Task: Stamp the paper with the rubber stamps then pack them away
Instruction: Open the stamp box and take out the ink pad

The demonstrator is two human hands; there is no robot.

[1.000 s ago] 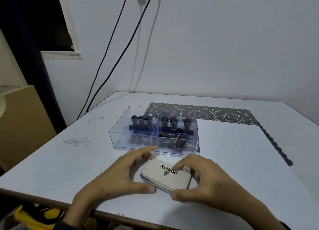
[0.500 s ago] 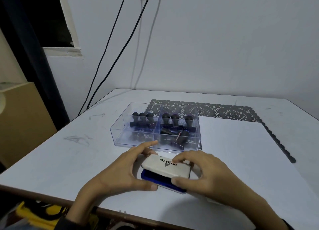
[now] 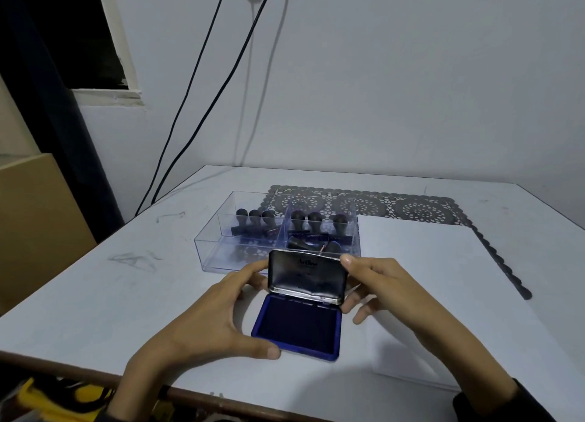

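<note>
Nearest me, the ink pad (image 3: 299, 325) sits on the white table (image 3: 95, 295) close to its near edge. Its blue tray lies flat and its metal lid (image 3: 305, 277) stands upright on the far hinge.

My left hand (image 3: 209, 320) is curled round the ink pad, with the thumb at the tray's near left corner and the fingers at the lid's left edge. My right hand (image 3: 389, 288) pinches the lid, thumb on its top right corner. The other fingers spread behind it, and I cannot tell whether they touch it.

A white paper sheet (image 3: 443, 279) lies just right of the pad, under the right wrist.

Beyond, a clear divided box (image 3: 221, 247) holds dark rubber stamps (image 3: 297, 222), several upright and some lying down. A grey lace mat (image 3: 411, 209) lies farthest, partly under the box and the paper.
</note>
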